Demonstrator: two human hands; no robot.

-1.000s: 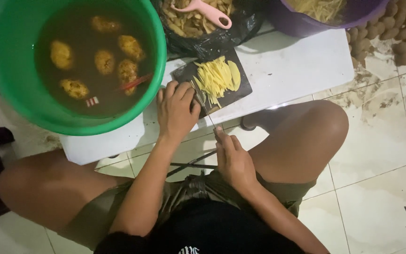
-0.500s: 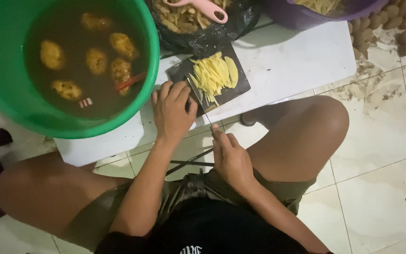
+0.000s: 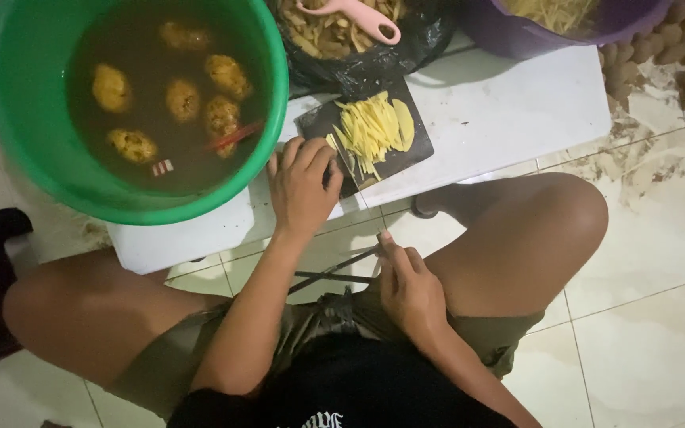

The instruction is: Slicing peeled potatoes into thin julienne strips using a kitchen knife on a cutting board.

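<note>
A small dark cutting board point(image 3: 418, 150) on a low white table point(image 3: 501, 111) carries a pile of yellow potato strips point(image 3: 370, 127). My left hand point(image 3: 303, 186) lies flat on the board's near left corner, fingers spread and touching the edge of the strips. My right hand point(image 3: 410, 289) hovers between my knees, below the table edge, closed around a thin knife point(image 3: 352, 168) whose blade reaches up to the board beside my left fingers. The blade is hard to make out.
A green basin point(image 3: 9, 143) of brown water with several peeled potatoes point(image 3: 184, 99) sits at the left. Behind the board are a black bag of peels point(image 3: 430, 47) with a pink peeler point(image 3: 358, 16) and a purple basin point(image 3: 517, 36). Unpeeled potatoes point(image 3: 675, 55) lie on the tiled floor.
My right hand has drawn back slightly toward my body. My left hand stays on the board, and the strips have not moved.
</note>
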